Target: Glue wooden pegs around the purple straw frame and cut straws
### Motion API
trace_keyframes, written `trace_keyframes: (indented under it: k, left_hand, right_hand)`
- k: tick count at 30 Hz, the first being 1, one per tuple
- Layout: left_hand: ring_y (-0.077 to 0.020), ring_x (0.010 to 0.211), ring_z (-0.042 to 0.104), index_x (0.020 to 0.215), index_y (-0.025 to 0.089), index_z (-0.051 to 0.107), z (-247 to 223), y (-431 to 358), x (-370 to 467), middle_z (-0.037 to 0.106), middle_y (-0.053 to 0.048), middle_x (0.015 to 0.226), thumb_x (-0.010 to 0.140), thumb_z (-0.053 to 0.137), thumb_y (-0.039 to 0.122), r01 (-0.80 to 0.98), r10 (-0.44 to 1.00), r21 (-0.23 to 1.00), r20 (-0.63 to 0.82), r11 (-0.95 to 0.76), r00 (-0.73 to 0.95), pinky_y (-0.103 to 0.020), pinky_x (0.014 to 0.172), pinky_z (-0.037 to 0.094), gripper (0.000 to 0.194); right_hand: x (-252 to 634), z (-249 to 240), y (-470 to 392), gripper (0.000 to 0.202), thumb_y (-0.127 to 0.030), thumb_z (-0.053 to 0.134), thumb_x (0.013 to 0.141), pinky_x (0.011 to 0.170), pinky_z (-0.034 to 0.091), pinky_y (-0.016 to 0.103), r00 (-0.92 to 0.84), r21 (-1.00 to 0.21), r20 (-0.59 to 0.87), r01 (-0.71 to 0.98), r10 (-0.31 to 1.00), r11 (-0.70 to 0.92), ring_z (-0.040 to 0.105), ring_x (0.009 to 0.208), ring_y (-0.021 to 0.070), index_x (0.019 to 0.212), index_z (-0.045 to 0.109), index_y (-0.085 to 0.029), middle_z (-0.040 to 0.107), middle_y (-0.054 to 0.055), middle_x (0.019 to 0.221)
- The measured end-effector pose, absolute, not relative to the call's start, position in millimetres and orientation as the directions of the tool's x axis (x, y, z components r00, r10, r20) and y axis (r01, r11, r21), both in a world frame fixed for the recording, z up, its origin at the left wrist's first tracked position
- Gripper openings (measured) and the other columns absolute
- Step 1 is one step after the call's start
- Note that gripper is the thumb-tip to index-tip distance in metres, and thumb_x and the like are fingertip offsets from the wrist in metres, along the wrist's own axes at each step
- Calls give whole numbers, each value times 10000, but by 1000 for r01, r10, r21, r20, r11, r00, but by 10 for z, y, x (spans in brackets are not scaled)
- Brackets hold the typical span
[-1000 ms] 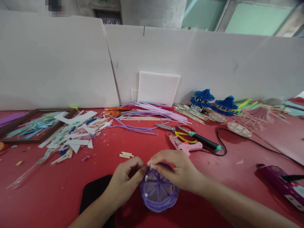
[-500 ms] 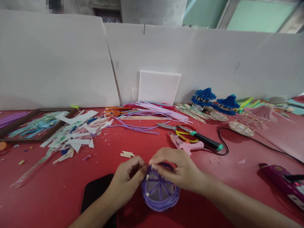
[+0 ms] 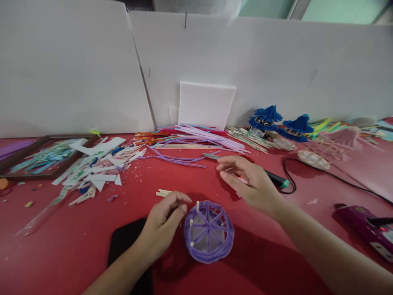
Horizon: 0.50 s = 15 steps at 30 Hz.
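A round purple pipe-cleaner piece (image 3: pixel 225 250) with spokes lies on the red table, and three short wooden sticks (image 3: pixel 198 206) stand upright along its left side. Just left of its rim is my left hand (image 3: pixel 164 223), fingers curled and slightly apart, with nothing visible in them. Farther up and to the right, my right hand (image 3: pixel 251 184) hovers over the tools with thumb and fingers spread. It covers most of the pink glue gun (image 3: pixel 242 180) and the pliers (image 3: pixel 211 156). More short sticks (image 3: pixel 162 192) lie behind my left hand.
A black phone-like slab (image 3: pixel 124 239) is under my left forearm. Paper scraps (image 3: pixel 101 178) and a brown frame (image 3: pixel 49 176) lie left. Pipe cleaners (image 3: pixel 208 137) spread at the back. Blue-roofed models (image 3: pixel 265 119), a black cable (image 3: pixel 334 168) and a magenta power strip (image 3: pixel 362 227) are right.
My right hand has left the purple piece and moved up and right over the glue gun. A third stick now shows upright on the rim. The left hand has drawn slightly away.
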<state>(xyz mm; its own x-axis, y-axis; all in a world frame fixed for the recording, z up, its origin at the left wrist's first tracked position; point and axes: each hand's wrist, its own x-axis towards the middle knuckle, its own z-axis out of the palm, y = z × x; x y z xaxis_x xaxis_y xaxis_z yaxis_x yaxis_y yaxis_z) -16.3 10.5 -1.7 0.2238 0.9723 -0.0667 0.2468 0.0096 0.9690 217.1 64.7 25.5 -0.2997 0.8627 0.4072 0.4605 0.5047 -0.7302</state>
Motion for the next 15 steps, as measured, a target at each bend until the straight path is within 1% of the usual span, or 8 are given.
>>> trace_keyframes:
  k: [2, 4, 6, 8, 9, 11, 13, 15]
  left_hand:
    - [-160, 745, 524, 966, 210, 569, -3, 105, -172, 564, 11, 785, 824, 433, 193, 183, 979, 983, -48, 11, 198, -281, 706, 406, 197]
    - [-183, 871, 546, 1016, 211, 567, 8, 119, -182, 601, -11, 880, 762, 428, 151, 94, 973, 995, -40, 19, 227, -309, 801, 404, 296]
    - [-206, 967, 544, 1058, 208, 564, 10, 143, -191, 622, -34, 980, 682, 438, 120, 29, 950, 997, -76, 71, 302, -329, 838, 395, 406]
    - [-222, 1022, 538, 1106, 213, 547, 5, 161, -196, 616, -47, 1092, 595, 446, 89, -1, 913, 987, -148, 160, 380, -340, 835, 399, 536]
    - [-229, 1042, 536, 1129, 221, 535, 4, 164, -197, 601, -49, 1148, 565, 452, 77, -3, 894, 979, -185, 203, 409, -344, 834, 405, 588]
    - [-237, 1081, 530, 1168, 240, 515, 10, 157, -195, 571, -50, 1219, 573, 489, 63, 27, 863, 965, -245, 260, 443, -358, 864, 412, 622]
    - [-240, 1130, 522, 1191, 253, 511, 30, 139, -190, 569, -53, 1233, 640, 544, 64, 94, 848, 963, -268, 253, 457, -377, 929, 401, 584]
    - [-237, 1162, 522, 1203, 253, 513, 57, 117, -180, 582, -63, 1231, 717, 576, 89, 156, 845, 967, -252, 201, 472, -391, 987, 379, 517]
  right_hand:
    - [2337, 192, 690, 277, -179, 475, 846, 856, 493, 365, -332, -578, 363, 652, 871, 490, 623, 978, 218, 1110, 557, -202, 647, 89, 1072]
    - [2499, 64, 665, 402, -132, 453, 777, 950, 429, 438, -373, -352, 330, 804, 867, 480, 548, 1116, 277, 1166, 548, -157, 604, 135, 1173]
    - [2624, -90, 592, 490, -132, 461, 727, 987, 367, 508, -340, -141, 300, 908, 891, 394, 485, 1167, 335, 1209, 545, -107, 569, 174, 1210]
    - [2694, -214, 515, 532, -103, 460, 681, 967, 366, 505, -306, -22, 289, 945, 907, 326, 481, 1135, 346, 1203, 562, -85, 568, 180, 1193]
    - [2709, -254, 491, 538, -94, 462, 668, 952, 372, 498, -295, 6, 288, 952, 911, 306, 489, 1105, 345, 1194, 572, -81, 576, 177, 1169]
    - [2712, -288, 483, 513, -89, 463, 676, 922, 382, 487, -286, 16, 284, 956, 915, 293, 509, 1032, 332, 1173, 592, -91, 598, 161, 1098]
    - [2698, -286, 520, 475, -82, 452, 707, 910, 388, 475, -294, -23, 269, 950, 917, 311, 522, 983, 311, 1156, 605, -112, 608, 145, 1042]
    - [2685, -278, 565, 470, -62, 443, 712, 915, 394, 458, -320, -99, 235, 932, 918, 350, 532, 977, 291, 1149, 606, -123, 606, 137, 1031]
